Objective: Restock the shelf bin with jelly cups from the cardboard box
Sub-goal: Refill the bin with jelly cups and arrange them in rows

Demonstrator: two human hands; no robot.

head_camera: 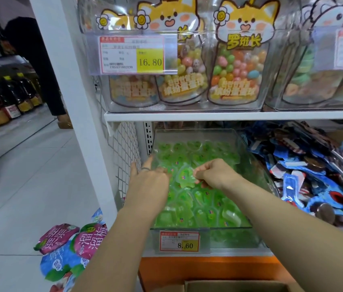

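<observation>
A clear plastic shelf bin (200, 228) on the lower shelf holds several green jelly cups (206, 199) in layers. My right hand (214, 172) is over the bin's middle and pinches the edge of one green jelly cup (184, 175) lying on top of the pile. My left hand (147, 178) reaches in from the left with straight fingers, its fingertips at the bin's left wall beside that cup. The top edge of the cardboard box (235, 286) shows at the bottom of the view, below the shelf.
A price tag (180, 241) reading 8.60 hangs on the bin's front. Blue snack packets (313, 175) fill the space to the right. Candy jars (236, 66) stand on the shelf above. Pink and blue snack bags (71, 249) hang lower left. A person (31, 60) stands in the aisle.
</observation>
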